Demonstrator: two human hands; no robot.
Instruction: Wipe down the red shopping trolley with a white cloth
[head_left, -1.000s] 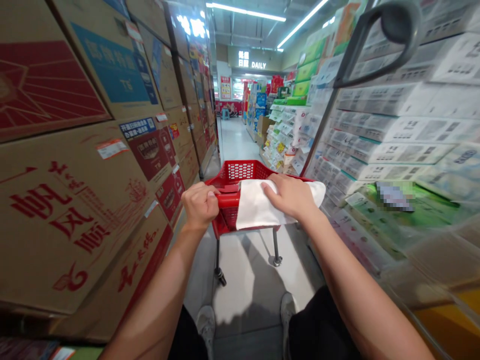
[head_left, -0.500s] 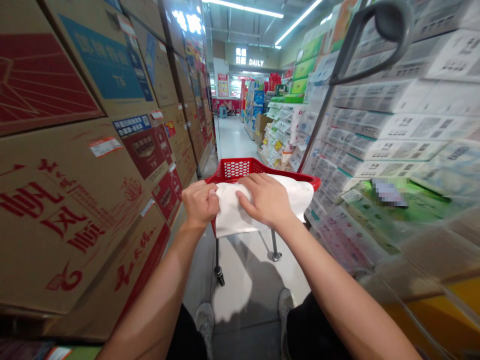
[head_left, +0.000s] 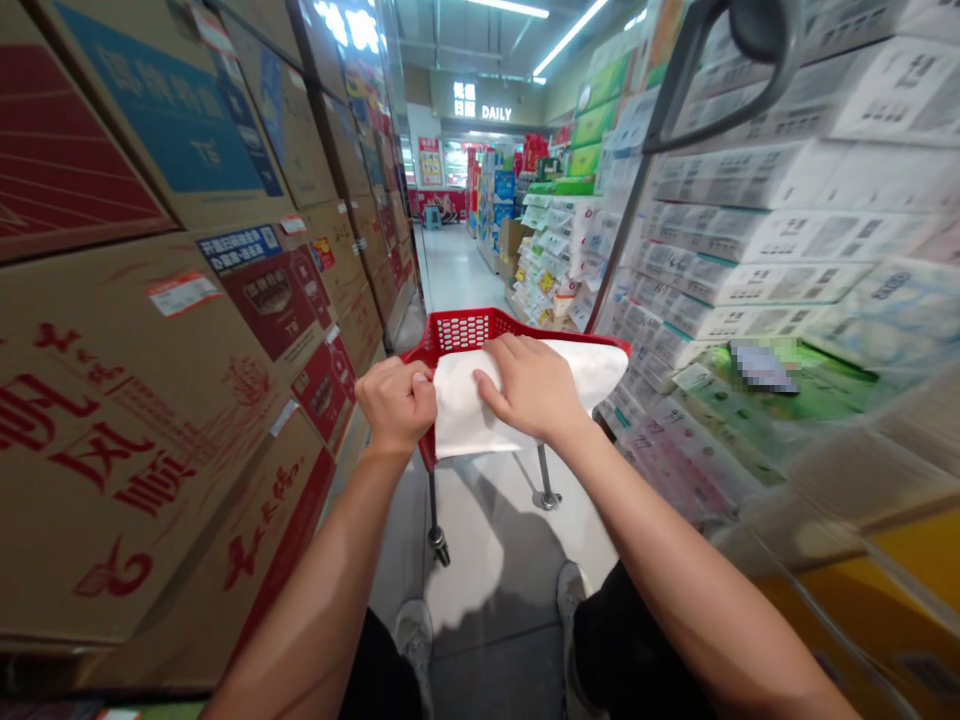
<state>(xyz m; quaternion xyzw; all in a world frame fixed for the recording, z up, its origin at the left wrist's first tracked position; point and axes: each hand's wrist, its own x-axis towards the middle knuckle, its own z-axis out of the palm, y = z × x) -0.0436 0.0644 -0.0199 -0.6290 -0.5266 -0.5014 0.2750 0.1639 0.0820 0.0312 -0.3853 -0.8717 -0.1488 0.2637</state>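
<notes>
A red shopping cart (head_left: 517, 322) with a perforated basket stands in front of me on thin metal legs. My left hand (head_left: 396, 402) is curled in a fist at the cart's near left corner, beside the left edge of a white cloth (head_left: 465, 415). The cloth drapes over the cart's near side and hangs down. On top of it my right hand (head_left: 536, 388) rests palm down, fingers stretched forward and thumb apart. The cloth hides the cart's handle and most of the basket.
Stacked cardboard cartons (head_left: 150, 420) wall the left side closely. On the right, piles of packaged tissue (head_left: 750, 240) rise beside a grey metal post (head_left: 622, 240). The tiled aisle floor (head_left: 457, 260) runs ahead between shelves. My shoes (head_left: 414, 640) are just behind the cart.
The surroundings have shifted slightly left in view. The cloth's lower right edge hangs a little higher. Both hands keep their grip and pose on the cart and cloth.
</notes>
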